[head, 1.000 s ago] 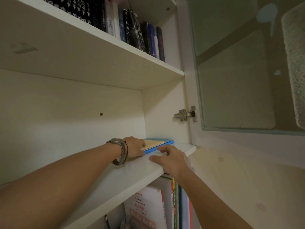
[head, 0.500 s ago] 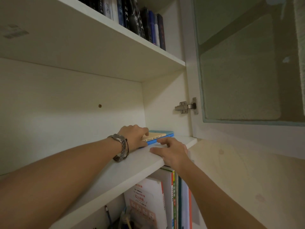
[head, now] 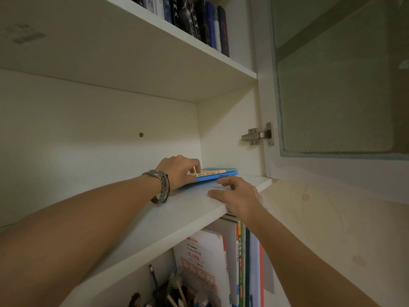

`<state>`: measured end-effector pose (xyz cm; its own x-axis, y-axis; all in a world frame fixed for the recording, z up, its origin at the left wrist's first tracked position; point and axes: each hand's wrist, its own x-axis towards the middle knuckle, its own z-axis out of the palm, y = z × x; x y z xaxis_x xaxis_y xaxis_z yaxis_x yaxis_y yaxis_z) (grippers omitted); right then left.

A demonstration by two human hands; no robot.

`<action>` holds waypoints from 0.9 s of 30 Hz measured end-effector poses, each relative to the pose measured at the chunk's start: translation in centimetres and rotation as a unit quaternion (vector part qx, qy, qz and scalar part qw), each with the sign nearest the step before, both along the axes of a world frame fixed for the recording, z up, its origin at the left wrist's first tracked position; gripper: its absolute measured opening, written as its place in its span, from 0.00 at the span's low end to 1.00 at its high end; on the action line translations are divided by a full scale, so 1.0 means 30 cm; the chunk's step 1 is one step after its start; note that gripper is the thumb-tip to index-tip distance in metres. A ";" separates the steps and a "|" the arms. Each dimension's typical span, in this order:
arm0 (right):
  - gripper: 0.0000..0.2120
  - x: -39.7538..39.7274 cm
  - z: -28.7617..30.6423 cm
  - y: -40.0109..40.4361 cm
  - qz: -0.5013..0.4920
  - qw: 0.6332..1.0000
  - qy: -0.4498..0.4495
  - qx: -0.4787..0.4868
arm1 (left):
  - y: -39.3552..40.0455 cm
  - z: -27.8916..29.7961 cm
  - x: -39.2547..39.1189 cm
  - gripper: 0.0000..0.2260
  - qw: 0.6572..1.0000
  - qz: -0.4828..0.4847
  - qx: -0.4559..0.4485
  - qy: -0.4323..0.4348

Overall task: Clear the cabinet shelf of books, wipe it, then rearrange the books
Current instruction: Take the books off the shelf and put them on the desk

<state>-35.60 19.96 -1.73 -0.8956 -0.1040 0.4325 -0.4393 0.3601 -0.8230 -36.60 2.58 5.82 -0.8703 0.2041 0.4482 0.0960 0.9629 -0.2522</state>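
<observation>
1. Lying flat in the right rear corner of the middle shelf (head: pixel 141 220) are two thin books (head: pixel 218 172), stacked: a blue one below, a cream-and-teal one on top, spines facing out.
2. The left hand (head: pixel 179 171) has its grip curled onto the left end of the stack, thumb under the edge and fingers on top, pinching it; a metal watch (head: pixel 160 186) sits on that wrist.
3. The right hand (head: pixel 238 197) rests on the shelf's front edge just beside the books, fingers nearly straight and spread, grip apart, holding nothing; whether a fingertip touches the blue book I cannot tell.
4. The top shelf (head: pixel 188 63) holds a row of upright dark and blue volumes (head: pixel 199 21).
5. Below the middle shelf stand workbooks (head: pixel 221 262), upright, with pens (head: pixel 170 295) beside them.
6. The glass door (head: pixel 332 85) hangs open on a hinge (head: pixel 257 135) at the right.
</observation>
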 end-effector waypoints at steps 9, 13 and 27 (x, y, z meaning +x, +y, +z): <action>0.14 -0.004 -0.001 -0.002 -0.003 1.000 0.009 -0.001 | -0.006 0.000 0.002 0.11 0.999 -0.024 -0.010 0.031; 0.14 -0.002 0.002 -0.001 -0.004 1.000 0.004 0.007 | -0.003 0.003 0.017 0.13 0.993 -0.005 -0.110 0.041; 0.18 -0.001 -0.002 0.001 -0.005 1.000 0.014 0.009 | -0.066 -0.016 0.016 0.15 0.990 0.027 -0.128 0.051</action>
<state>-35.62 19.98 -1.80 -0.8843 -0.1030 0.4554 -0.4581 0.3800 -0.8036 -36.11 0.60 5.34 -0.8361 0.2759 0.4741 0.0068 0.8695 -0.4940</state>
